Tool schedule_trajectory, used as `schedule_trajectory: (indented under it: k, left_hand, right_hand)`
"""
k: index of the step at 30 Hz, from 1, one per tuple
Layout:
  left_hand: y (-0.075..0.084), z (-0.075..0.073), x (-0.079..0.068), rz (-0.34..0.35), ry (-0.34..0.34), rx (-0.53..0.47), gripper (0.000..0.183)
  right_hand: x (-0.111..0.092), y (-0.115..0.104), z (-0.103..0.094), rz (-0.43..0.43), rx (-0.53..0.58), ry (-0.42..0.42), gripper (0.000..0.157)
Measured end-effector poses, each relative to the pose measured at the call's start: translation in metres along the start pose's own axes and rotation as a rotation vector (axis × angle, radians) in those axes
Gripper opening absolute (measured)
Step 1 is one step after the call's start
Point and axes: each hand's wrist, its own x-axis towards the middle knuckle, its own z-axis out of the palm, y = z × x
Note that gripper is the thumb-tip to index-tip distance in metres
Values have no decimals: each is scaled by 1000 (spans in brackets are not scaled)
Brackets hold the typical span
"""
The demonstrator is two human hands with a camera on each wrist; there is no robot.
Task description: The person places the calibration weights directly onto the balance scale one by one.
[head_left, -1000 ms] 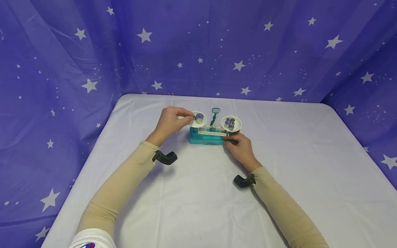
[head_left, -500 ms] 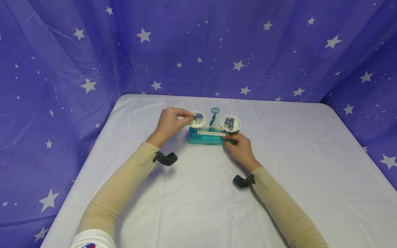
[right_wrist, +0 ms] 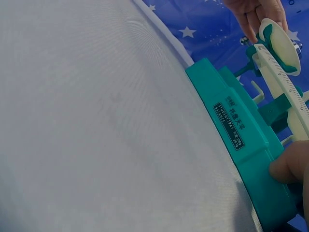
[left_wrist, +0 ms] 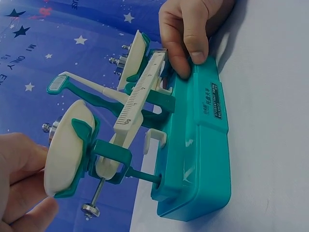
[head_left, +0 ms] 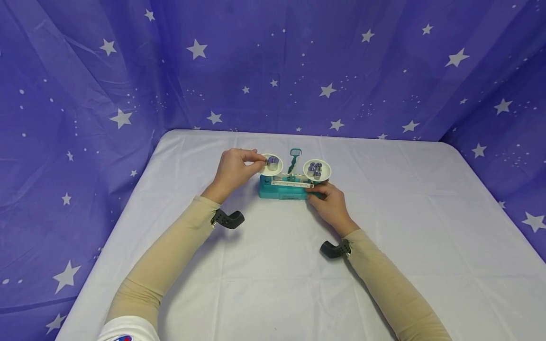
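A teal tray balance [head_left: 275,192] stands on the table, its beam and ruled scale seen close in the left wrist view. Its left pan [head_left: 268,173] carries a large metal weight [head_left: 273,164]. My left hand [head_left: 233,169] reaches over that pan's left rim, thumb and forefinger pinching a small metal weight [head_left: 266,162], largely covered by the fingertips. On the right pan [head_left: 326,170] several smaller weights [head_left: 315,169] stand in a cluster. Low at the right end, my right hand [head_left: 332,204] grips the balance base, thumb [right_wrist: 289,166] on its front.
A white cloth covers the table [head_left: 273,284]. Behind it hangs a purple curtain [head_left: 273,61] with white stars. Between the pans rises a teal pointer plate [head_left: 295,152]. An adjusting screw [left_wrist: 91,210] juts from the beam's left end.
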Motion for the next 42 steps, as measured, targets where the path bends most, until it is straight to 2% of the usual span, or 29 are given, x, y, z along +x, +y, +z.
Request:
schedule_trajectory:
  k: [18, 27, 35, 39, 42]
  left_hand:
    - [-3, 3, -1, 12, 11, -4, 17]
    - [-4, -3, -4, -2, 79, -39, 20]
    - [-9, -13, -7, -90, 105, -169, 26]
    - [-5, -22, -9, -137, 121, -261, 28]
    - [-1, -29, -10, -169, 128, -285, 30]
  right_hand:
    - [0, -1, 0, 27, 35, -10, 19]
    - [-1, -2, 0, 15, 26, 0, 19]
    - [-1, -2, 0, 19, 20, -4, 20]
    - [-1, -2, 0, 27, 24, -9, 20]
    - [-1, -3, 0, 26, 15, -9, 20]
